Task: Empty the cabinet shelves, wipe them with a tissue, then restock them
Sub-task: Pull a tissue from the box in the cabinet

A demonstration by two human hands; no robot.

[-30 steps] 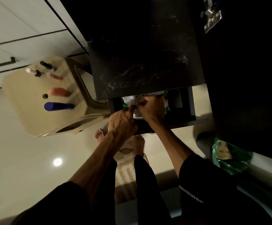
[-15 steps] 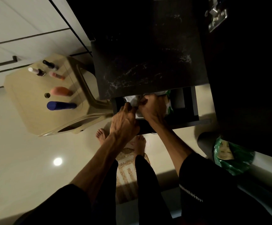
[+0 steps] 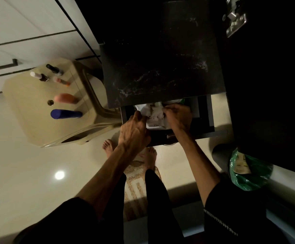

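- Dim, warm light; the picture looks underexposed.
- The cabinet (image 3: 160,67) top and the whole right side sink into near black, with only faint dust streaks showing.
- A round lamp reflection (image 3: 59,175) glares on the glossy floor (image 3: 29,173).
- The stool (image 3: 29,106) and its bottles (image 3: 65,113) look soft and smeared.
- Straight lines bow towards the edges, a wide-angle effect.
- The legs throw a shadow over the mat (image 3: 136,182).

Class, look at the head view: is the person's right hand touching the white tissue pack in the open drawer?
Touching. The head view shows the right hand with its fingers curled onto the top of the white tissue pack, with no gap between them.
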